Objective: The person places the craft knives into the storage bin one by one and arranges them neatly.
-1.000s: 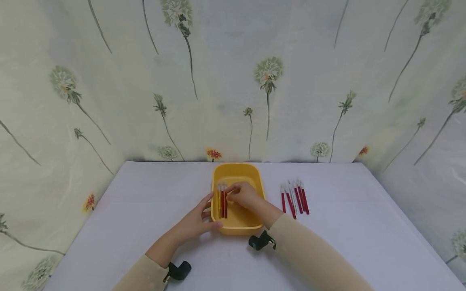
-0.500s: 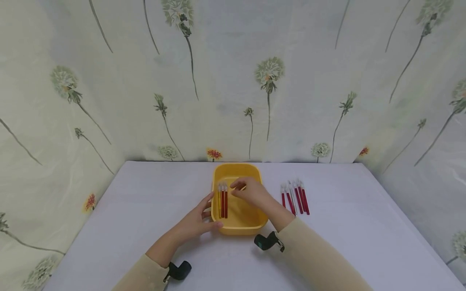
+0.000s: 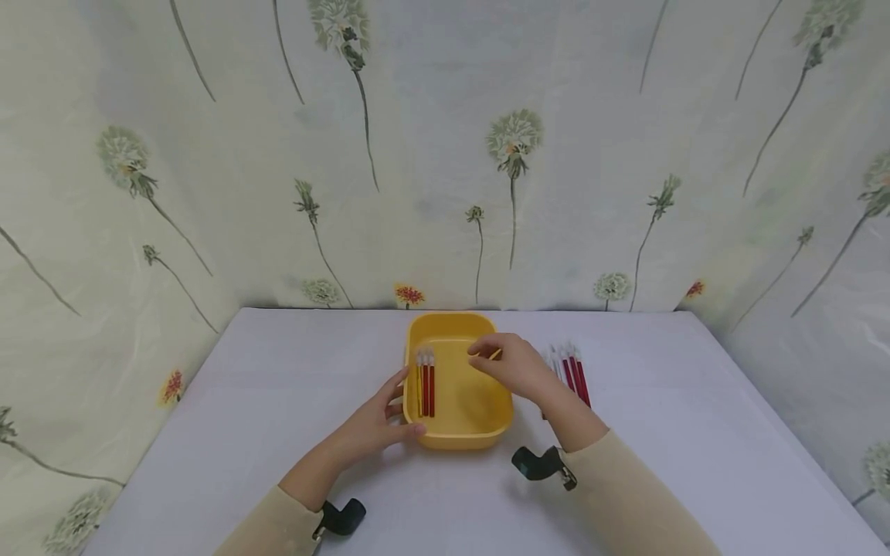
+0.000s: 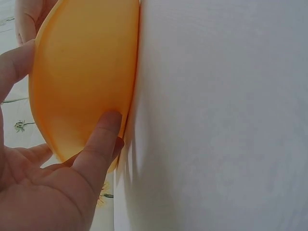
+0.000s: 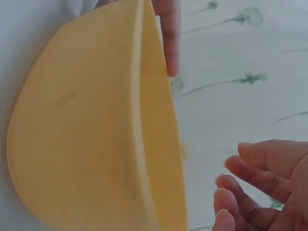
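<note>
A yellow plastic basin (image 3: 462, 442) stands on the white table. My left hand (image 3: 378, 417) holds its near left corner, thumb at the rim and fingers against the outer wall; the left wrist view shows fingers (image 4: 98, 149) on that wall. Inside, along the left side, lie slim red sticks (image 3: 428, 390) with pale clear tips and a yellowish one (image 3: 419, 390) beside them. My right hand (image 3: 513, 363) is over the basin's right rim, fingers loosely bent; in the right wrist view nothing lies between its fingertips.
Right of the basin lies a row of similar red sticks (image 3: 579, 374) with a whitish one (image 3: 556, 359) among them, partly hidden by my right forearm. A curtain with dandelion prints (image 3: 514, 147) hangs behind the table.
My right hand has moved away from the sticks in the basin, rightward to its right rim. The left hand stays at the corner, and the sticks in the basin lie as before.
</note>
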A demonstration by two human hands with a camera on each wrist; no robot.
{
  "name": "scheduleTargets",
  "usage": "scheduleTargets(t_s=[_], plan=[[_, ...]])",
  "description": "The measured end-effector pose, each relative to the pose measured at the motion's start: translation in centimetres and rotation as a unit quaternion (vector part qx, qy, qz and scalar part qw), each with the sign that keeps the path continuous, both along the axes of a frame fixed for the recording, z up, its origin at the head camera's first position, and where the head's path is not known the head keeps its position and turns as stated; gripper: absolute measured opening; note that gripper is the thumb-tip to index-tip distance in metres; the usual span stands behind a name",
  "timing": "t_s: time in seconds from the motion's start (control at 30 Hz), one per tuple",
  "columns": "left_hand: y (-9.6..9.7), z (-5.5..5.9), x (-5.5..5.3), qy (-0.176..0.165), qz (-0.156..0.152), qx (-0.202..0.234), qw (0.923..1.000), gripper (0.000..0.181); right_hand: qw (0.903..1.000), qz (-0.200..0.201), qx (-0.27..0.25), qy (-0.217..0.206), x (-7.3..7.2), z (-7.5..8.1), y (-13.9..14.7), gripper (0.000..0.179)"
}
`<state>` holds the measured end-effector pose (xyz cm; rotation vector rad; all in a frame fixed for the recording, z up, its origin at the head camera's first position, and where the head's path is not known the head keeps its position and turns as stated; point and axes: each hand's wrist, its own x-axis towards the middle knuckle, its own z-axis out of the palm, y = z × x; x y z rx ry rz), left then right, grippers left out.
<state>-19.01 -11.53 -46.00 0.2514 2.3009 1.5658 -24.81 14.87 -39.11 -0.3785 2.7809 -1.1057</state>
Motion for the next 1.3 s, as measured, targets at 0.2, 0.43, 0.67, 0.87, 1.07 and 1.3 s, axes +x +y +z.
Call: scheduleTargets(t_s=[0.2,0.43,0.67,0.87,1.07,1.3], plan=[[-0.1,0.0,0.0,0.005,-0.006,0.01,0.9999,0.105,1.0,-0.001,0.001,0.005,0.4,0.4,1.9,0.024],[0.0,-0.1,0.0,0.006,-0.002,0.006,1.0,0.105,1.0,-0.006,0.0,-0.006,0.7,0.7,4.1,0.025],[0.0,-0.3,-0.1,0.005,0.0,0.003,1.0,0.106,0.9983,-0.047,0.003,-0.034,1.2,1.0,6.3,0.032],[0.0,-0.3,-0.1,0.005,0.001,0.004,1.0,0.106,0.9962,-0.074,0.002,-0.046,1.5,0.5,8.0,0.039],[0.1,-0.1,-0.1,0.004,0.001,0.0,1.0,0.105,0.9963,-0.08,0.01,-0.03,1.3,-0.7,10.1,0.042],[0.2,-0.1,-0.1,0.001,0.005,0.0,1.0,0.105,0.9971,-0.072,0.02,-0.014,1.3,-1.9,12.5,0.04]])
